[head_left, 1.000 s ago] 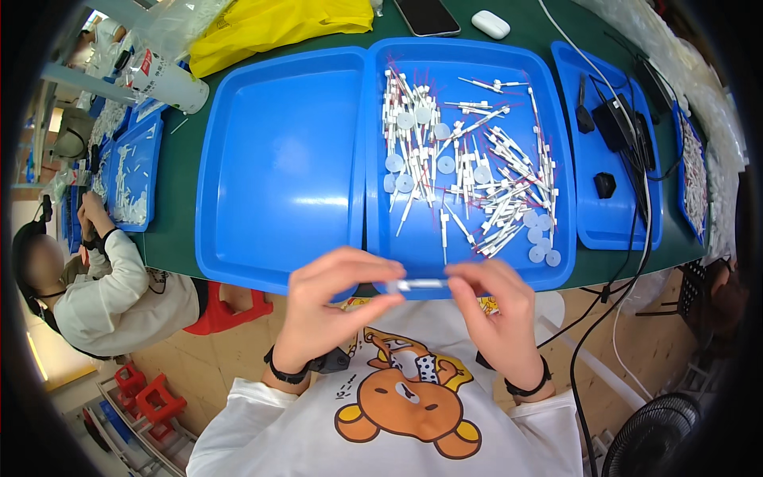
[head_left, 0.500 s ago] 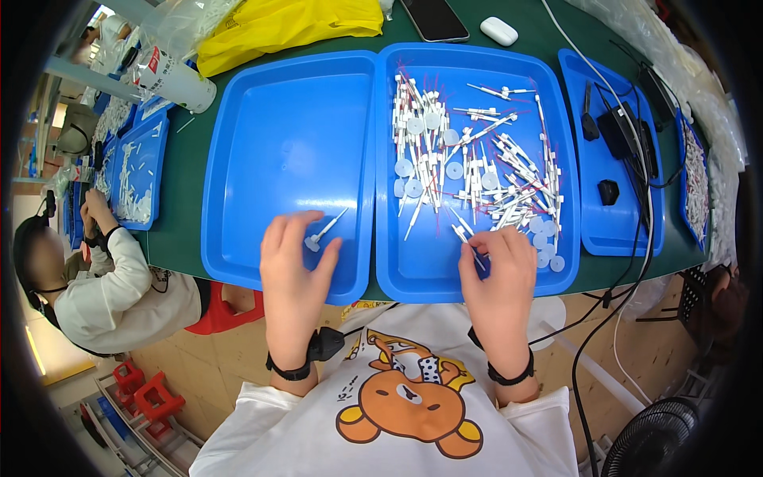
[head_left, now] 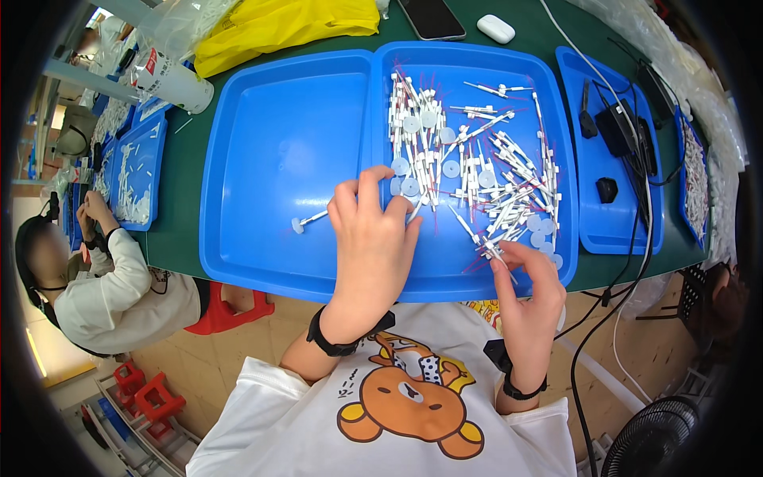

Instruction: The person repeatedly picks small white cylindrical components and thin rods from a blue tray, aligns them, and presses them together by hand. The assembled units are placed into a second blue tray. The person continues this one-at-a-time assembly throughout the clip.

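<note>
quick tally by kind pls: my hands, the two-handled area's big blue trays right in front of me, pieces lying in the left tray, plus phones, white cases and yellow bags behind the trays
Hands (left hand, right hand): 2
Big blue trays (left tray, right tray): 2
White piece visible in the left tray: 1
Phone: 1
White case: 1
Yellow bag: 1
Total: 8

The light's bright and fairly even. Soft glare whitens the left-of-centre blue tray [head_left: 290,151]. The table [head_left: 181,215] bends toward blackened corners.

Small, unclear lettering [head_left: 347,385] on the white cup [head_left: 181,86] and white shirt [head_left: 286,429]
</note>
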### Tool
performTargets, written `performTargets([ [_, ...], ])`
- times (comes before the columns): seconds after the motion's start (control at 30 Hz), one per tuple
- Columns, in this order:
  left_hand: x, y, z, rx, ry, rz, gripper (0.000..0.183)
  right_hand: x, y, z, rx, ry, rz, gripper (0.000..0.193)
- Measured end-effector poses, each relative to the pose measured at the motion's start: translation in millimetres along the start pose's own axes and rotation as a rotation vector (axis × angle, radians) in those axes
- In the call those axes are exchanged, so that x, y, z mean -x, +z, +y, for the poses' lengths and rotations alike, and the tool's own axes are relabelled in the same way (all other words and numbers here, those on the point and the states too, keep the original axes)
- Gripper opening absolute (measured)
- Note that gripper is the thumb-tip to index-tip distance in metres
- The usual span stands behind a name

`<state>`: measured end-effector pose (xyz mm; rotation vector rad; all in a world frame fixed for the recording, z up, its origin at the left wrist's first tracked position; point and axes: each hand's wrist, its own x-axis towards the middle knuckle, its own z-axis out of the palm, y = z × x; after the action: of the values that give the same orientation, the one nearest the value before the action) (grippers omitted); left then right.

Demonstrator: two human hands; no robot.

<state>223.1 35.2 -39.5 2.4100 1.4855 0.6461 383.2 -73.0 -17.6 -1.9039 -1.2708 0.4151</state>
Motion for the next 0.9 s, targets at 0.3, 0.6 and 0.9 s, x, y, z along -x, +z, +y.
performTargets([
  [0.3,-7.5,5.6,-2.0,-0.093,0.032,0.114,0.029,-2.6,-4.0,3.7,-0.030,-0.027,-0.077,0.015],
  [0.6,-2.3,-12.6,1.4,0.226,-0.065,0.011,0.030,-2.2,-5.6,4.9,-0.085,-0.138,-0.100,0.031],
  [0.9,16.5,-49.8,-0.9,1.526,-0.191,-0.365,0.035,-0.5,-22.9,-7.7,-0.074,-0.479,-0.169,0.060],
])
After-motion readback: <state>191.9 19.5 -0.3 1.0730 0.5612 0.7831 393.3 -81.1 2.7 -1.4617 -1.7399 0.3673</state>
